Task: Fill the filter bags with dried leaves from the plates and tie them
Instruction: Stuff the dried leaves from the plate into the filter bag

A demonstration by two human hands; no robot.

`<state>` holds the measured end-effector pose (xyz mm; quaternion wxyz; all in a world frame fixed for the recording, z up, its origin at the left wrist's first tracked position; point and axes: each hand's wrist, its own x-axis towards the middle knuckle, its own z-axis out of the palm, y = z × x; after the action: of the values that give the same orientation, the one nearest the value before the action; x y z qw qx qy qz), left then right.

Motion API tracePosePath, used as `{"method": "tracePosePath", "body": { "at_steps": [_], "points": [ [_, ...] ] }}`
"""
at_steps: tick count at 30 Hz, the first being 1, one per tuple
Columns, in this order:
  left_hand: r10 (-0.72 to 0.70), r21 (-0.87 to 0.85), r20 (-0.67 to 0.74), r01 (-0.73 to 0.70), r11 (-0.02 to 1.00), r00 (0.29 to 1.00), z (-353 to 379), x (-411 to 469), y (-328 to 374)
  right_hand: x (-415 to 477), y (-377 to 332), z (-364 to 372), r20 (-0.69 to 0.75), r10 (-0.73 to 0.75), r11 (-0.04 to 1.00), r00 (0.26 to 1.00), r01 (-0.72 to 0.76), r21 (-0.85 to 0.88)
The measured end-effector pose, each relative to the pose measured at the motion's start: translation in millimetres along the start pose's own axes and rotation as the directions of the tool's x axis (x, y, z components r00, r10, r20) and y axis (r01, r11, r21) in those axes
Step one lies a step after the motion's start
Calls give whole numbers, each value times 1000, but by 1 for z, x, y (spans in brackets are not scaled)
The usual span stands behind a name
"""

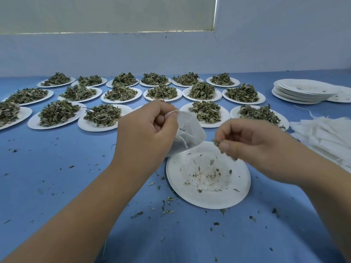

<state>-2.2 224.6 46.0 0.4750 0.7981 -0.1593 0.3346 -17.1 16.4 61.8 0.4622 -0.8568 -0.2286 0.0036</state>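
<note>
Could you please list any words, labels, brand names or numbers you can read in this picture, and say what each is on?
None: no text can be read anywhere in this view.
The filter bag in the left hand, the plates of dried leaves, the stack of empty plates, the spare bags and the blue table are all plain.

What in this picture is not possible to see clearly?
Head view:
Filter bag: its fill level, covered by the left hand.
Leaves in the right hand: blurred, amount unclear.
Pile of empty bags: cut off by the right edge.
Leftmost plate: cut off by the left edge.
</note>
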Motion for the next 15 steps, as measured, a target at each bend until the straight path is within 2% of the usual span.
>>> {"method": "tracePosePath", "body": {
  "at_steps": [3, 5, 7, 10, 15],
  "points": [
    [-14, -19, 46, 15, 1000, 999, 5, -4, 1, -4, -6, -1, -104, -126, 976, 987, 142, 168],
    [-32, -35, 89, 35, 999, 996, 10, -7, 4, -4, -7, 8, -208, -172, 971, 963, 202, 130],
    [-49, -39, 111, 54, 998, 993, 14, -10, 8, -1, -6, 18, -282, -223, 974, 933, 224, -31],
    [-82, -59, 121, 89, 994, 989, 18, -12, 12, 2, -2, 27, -299, -323, 913, 898, 212, -349],
    [-179, -126, 171, 202, 971, 969, 20, -11, 14, 3, 3, 29, -288, -339, 859, 896, 170, -482]
  ]
}}
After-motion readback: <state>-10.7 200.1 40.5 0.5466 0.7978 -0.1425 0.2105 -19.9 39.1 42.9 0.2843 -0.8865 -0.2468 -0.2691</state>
